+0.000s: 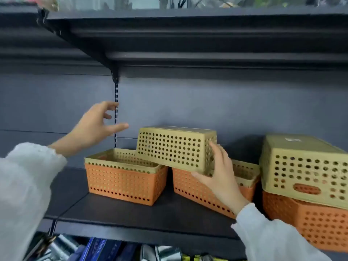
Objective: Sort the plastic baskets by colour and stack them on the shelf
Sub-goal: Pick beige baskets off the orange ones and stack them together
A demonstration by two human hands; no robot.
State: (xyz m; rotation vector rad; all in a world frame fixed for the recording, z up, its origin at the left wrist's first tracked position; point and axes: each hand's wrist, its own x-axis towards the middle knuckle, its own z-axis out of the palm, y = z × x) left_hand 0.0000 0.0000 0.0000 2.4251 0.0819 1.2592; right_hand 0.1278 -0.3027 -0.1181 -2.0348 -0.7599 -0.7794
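Right now your right hand point(219, 178) grips the lower corner of an upturned, perforated olive-yellow plastic basket point(176, 148), thumb under its rim, fingers on its end wall. That basket sits tilted, bridging two orange perforated baskets on the dark shelf board point(131, 211): the left orange basket point(122, 183) and the middle orange basket point(199, 193), each with a yellow one nested inside. Your left hand point(96, 127) hovers up-left of the tilted basket, fingers spread, touching nothing.
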